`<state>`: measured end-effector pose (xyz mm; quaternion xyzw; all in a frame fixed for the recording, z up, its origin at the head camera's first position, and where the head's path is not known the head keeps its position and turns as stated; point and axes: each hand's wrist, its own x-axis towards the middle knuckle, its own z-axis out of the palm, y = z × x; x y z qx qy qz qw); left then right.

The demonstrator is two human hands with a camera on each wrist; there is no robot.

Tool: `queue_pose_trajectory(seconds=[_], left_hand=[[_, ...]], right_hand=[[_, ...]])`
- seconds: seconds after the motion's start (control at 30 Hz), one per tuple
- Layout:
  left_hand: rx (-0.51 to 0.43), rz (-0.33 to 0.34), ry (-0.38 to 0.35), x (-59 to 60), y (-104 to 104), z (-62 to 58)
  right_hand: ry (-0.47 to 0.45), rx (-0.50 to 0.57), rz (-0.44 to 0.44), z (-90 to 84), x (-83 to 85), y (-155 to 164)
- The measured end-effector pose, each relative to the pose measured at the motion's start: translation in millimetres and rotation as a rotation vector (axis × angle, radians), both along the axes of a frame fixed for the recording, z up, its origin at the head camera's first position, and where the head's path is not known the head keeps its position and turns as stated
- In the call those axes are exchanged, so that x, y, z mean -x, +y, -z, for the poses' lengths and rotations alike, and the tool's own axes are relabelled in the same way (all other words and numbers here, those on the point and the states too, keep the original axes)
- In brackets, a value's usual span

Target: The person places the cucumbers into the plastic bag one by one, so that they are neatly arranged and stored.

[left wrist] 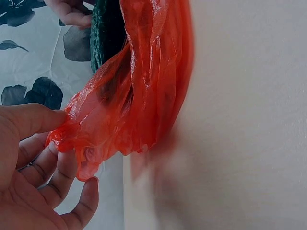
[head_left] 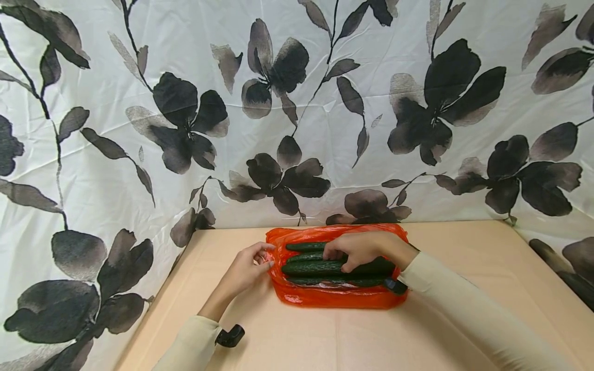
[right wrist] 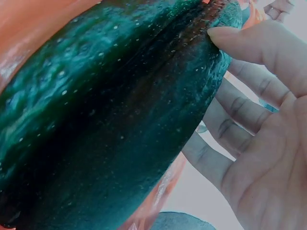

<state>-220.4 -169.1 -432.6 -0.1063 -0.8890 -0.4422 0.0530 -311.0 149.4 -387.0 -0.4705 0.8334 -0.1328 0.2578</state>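
Head view is showing me an orange plastic bag (head_left: 331,296) lying toward the far side of the beige table (head_left: 464,319), with dark green cucumbers (head_left: 320,268) lying lengthwise inside it. I am seeing the left hand (head_left: 246,270) pinching the bag's left edge between thumb and fingers. The right hand (head_left: 359,250) is resting on the cucumbers, fingers curling over one, thumb pressing its end.
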Motion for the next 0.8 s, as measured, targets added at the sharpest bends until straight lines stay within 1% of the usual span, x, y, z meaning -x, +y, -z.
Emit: queue_pose_trajectory(seconds=[0.17, 0.33, 0.8], left_hand=[[0.004, 0.000, 0.010, 0.2, 0.3, -0.2], [0.004, 0.001, 0.007, -0.2, 0.9, -1.0], [-0.004, 0.007, 0.005, -2.3, -3.4, -1.5]], right_hand=[[-0.005, 0.006, -0.005, -0.2, -1.0, -5.4], [0.017, -0.002, -0.011, 3.1, -1.2, -7.8], [0.047, 0.015, -0.013, 5.3, -2.8, -4.8]])
